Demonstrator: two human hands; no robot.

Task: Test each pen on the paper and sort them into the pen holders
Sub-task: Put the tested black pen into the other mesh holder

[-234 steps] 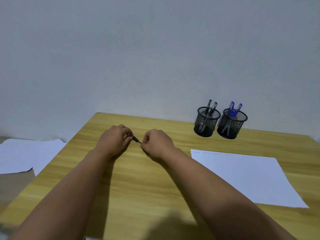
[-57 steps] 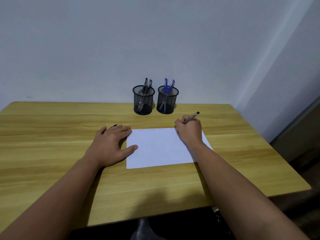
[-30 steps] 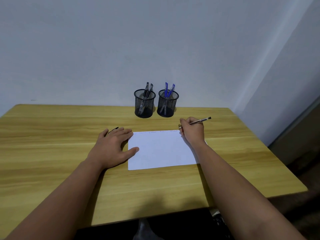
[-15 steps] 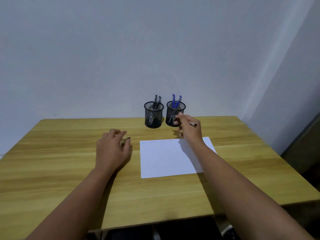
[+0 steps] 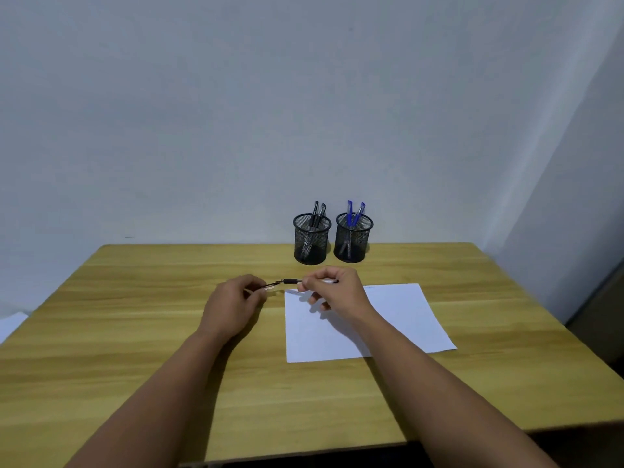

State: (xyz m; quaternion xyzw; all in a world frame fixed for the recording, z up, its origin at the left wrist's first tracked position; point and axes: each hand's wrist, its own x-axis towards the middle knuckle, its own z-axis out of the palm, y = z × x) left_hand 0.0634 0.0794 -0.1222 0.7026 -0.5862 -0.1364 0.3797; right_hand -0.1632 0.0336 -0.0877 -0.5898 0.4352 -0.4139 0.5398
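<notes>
My right hand (image 5: 332, 288) grips a black pen (image 5: 293, 281) held level above the table, its tip pointing left. My left hand (image 5: 236, 300) pinches the pen cap (image 5: 270, 285) just left of that tip, the two nearly meeting. A white sheet of paper (image 5: 398, 319) lies under and right of my right hand, with faint marks along its top edge. Behind stand two black mesh pen holders: the left holder (image 5: 311, 243) has two black pens, the right holder (image 5: 353, 240) has two blue pens.
The wooden table (image 5: 135, 332) ends at a grey wall behind the holders. A wall corner runs down at the right. White paper (image 5: 10, 324) lies off the table's left edge.
My right hand left the top edge of the paper and swung the pen left. My left hand lifted off the table with the cap. Both now meet above the table.
</notes>
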